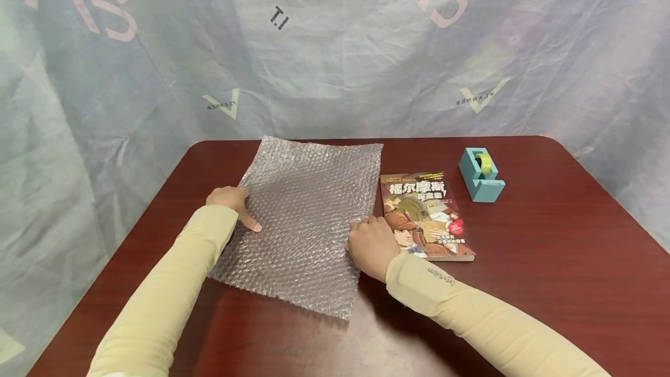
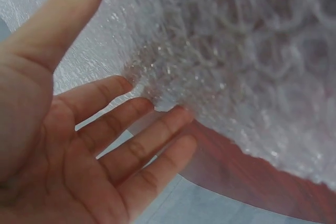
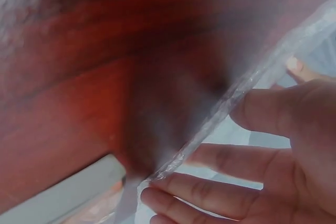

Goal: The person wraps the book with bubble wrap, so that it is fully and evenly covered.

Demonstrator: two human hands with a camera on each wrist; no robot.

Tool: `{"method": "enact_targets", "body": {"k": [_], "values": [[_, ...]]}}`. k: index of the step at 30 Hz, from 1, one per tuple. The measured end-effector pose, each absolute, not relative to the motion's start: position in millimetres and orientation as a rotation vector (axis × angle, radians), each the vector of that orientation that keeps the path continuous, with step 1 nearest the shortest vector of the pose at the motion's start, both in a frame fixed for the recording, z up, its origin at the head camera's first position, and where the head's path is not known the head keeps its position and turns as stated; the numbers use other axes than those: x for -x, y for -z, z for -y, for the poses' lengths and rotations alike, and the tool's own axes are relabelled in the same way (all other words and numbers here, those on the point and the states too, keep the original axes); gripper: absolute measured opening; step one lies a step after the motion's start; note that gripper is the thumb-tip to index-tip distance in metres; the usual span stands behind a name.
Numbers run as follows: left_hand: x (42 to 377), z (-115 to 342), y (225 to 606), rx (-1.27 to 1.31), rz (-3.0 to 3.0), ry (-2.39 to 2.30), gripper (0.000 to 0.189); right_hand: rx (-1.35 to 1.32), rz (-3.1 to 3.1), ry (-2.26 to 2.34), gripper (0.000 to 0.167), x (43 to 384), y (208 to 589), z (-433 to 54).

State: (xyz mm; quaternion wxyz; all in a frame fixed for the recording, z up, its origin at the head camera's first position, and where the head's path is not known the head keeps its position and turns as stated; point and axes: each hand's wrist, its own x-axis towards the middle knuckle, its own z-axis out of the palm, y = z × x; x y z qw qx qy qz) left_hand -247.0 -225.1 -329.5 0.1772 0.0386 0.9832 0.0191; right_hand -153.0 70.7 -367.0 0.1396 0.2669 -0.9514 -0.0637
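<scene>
Bubble wrap (image 1: 303, 220) is translucent, shiny, approx. rectangular, w/ rounded bumps.

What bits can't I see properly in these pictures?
Table under the bubble wrap: head view, the bubble wrap covers it.
Thumb tip of the left hand: left wrist view, cut off by the top edge.
Smallest print on the book: head view, too tiny to read.
Most of the book: right wrist view, cut off at bottom left.

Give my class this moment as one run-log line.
bubble wrap: spread | left hand: at left edge | right hand: at right edge | book: right of bubble wrap | tape dispenser: back-right of book
</scene>
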Motion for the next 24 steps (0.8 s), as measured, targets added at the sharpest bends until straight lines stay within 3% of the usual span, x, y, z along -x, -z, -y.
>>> {"method": "enact_targets", "body": {"k": [24], "values": [[240.4,221.8,338.9,-0.016,-2.844,-0.068,0.104,-0.799,2.735,0.085,0.029,152.5,367.2,-73.8]]}}
